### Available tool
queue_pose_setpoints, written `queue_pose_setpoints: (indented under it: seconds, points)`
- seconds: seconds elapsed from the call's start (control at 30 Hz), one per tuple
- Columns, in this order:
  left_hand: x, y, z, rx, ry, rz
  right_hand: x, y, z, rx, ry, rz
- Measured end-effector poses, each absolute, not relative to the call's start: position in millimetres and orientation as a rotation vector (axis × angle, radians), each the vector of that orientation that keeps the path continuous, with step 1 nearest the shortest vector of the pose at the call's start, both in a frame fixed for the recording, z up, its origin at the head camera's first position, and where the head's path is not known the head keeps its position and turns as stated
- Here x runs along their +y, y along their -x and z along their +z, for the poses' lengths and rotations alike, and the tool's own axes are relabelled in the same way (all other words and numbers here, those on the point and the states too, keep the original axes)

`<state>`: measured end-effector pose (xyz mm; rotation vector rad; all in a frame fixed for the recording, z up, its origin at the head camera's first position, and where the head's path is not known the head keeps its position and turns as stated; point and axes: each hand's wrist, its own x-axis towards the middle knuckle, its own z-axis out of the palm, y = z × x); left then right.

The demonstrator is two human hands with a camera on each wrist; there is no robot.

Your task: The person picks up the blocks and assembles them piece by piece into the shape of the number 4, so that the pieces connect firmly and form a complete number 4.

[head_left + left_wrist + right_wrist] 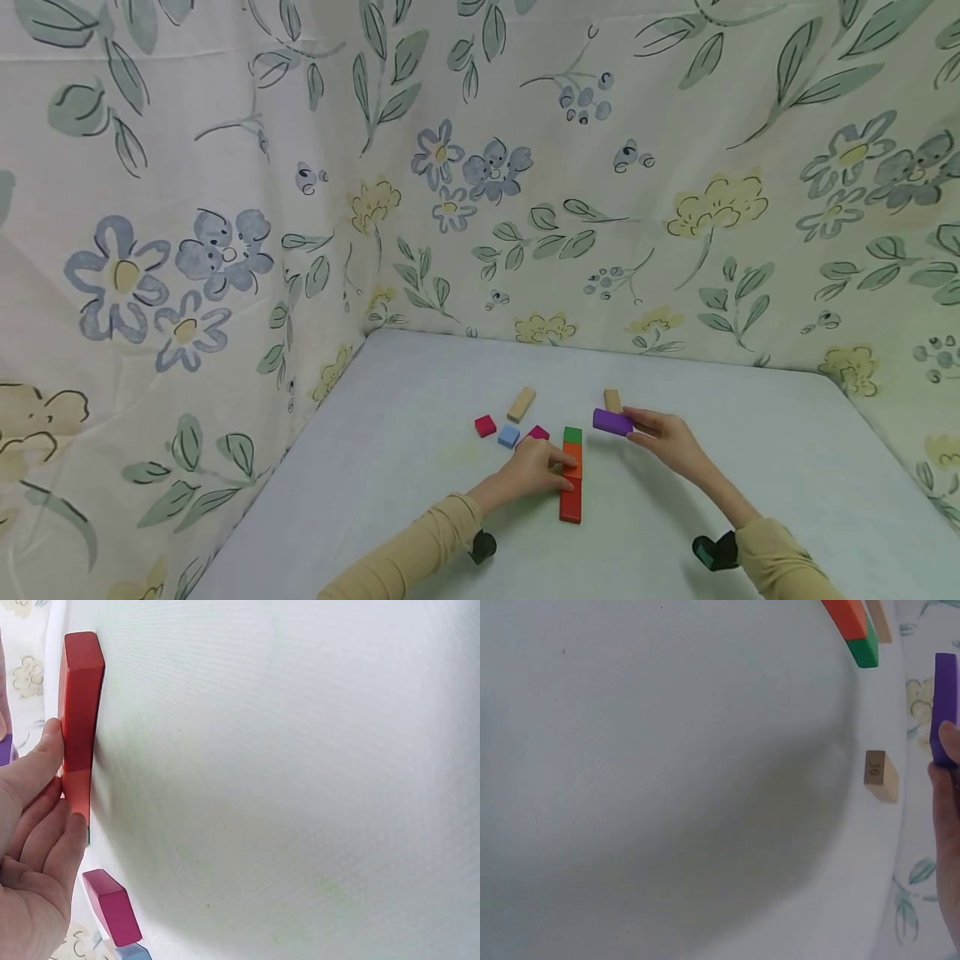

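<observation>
A red block (571, 502), an orange block (572, 458) and a green block (573, 434) lie end to end in a straight row. My left hand (529, 468) reaches over the row from the left, its thumb at the red block and its fingers at the orange one. In the left wrist view, the thumb and fingertips (75, 825) lie along the side of the red and orange blocks. To the right of the row, my right hand (670, 443) pinches a purple block (612, 422) between thumb and fingers, held above the table.
Left of the row are a magenta block (112, 907), partly behind my left hand, a light blue cube (508, 436) and a pinkish-red block (485, 426). Two plain wooden blocks lie farther back, one on the left (521, 404) and one behind the purple block (612, 400). Floral cloth (570, 167) surrounds the white table (450, 367).
</observation>
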<state>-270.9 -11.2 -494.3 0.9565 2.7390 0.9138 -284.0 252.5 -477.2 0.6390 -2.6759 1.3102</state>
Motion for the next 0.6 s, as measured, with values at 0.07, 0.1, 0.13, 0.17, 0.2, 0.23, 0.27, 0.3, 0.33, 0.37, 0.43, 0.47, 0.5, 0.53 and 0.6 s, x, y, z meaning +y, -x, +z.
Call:
queue_pose_setpoints:
  seconds: [0.07, 0.1, 0.13, 0.17, 0.2, 0.23, 0.27, 0.3, 0.33, 0.37, 0.43, 0.47, 0.5, 0.53, 0.6]
  points:
    - [-11.4, 271.0, -494.6, 2.741, -0.959, 0.911, 251.0, 283.4, -479.4, -2.684, -0.624, 1.301]
    - [-11.5, 271.1, -494.7, 2.742, -0.958, 0.91, 250.2, 283.1, -480.4, -2.685, -0.617, 1.301]
    - [-11.6, 271.1, -494.7, 2.743, -0.958, 0.908, 249.4, 282.9, -481.1, -2.687, -0.616, 1.302]
    - [-11.7, 271.1, -494.7, 2.744, -0.956, 0.905, 248.7, 282.8, -481.9, -2.69, -0.613, 1.298]
    - [-11.7, 271.1, -494.7, 2.74, -0.951, 0.908, 248.1, 282.8, -482.5, -2.69, -0.614, 1.295]
    - [-11.8, 271.0, -494.7, 2.737, -0.946, 0.911, 247.5, 283.0, -483.5, -2.688, -0.61, 1.297]
    - [-11.7, 271.0, -494.6, 2.734, -0.939, 0.913, 247.3, 283.4, -484.3, -2.688, -0.609, 1.3]
    - [-11.7, 271.0, -494.7, 2.731, -0.933, 0.916, 247.2, 284.0, -485.4, -2.689, -0.609, 1.302]
    - [-11.6, 270.9, -494.5, 2.727, -0.928, 0.92, 247.5, 284.7, -486.5, -2.696, -0.613, 1.299]
    - [-11.5, 270.8, -494.4, 2.724, -0.922, 0.923, 247.7, 285.4, -487.7, -2.702, -0.611, 1.299]
    - [-11.3, 270.8, -494.2, 2.723, -0.917, 0.922, 248.2, 286.8, -490.0, -2.709, -0.606, 1.307]
    - [-11.2, 270.8, -494.0, 2.723, -0.917, 0.92, 248.5, 287.3, -490.8, -2.718, -0.606, 1.301]
    - [-11.0, 270.8, -494.1, 2.722, -0.918, 0.923, 248.7, 287.9, -491.8, -2.724, -0.606, 1.294]
    - [-10.8, 271.0, -494.1, 2.723, -0.92, 0.921, 248.8, 288.2, -492.5, -2.729, -0.606, 1.288]
    - [-10.6, 271.1, -494.6, 2.727, -0.929, 0.919, 248.2, 288.3, -493.4, -2.729, -0.597, 1.291]
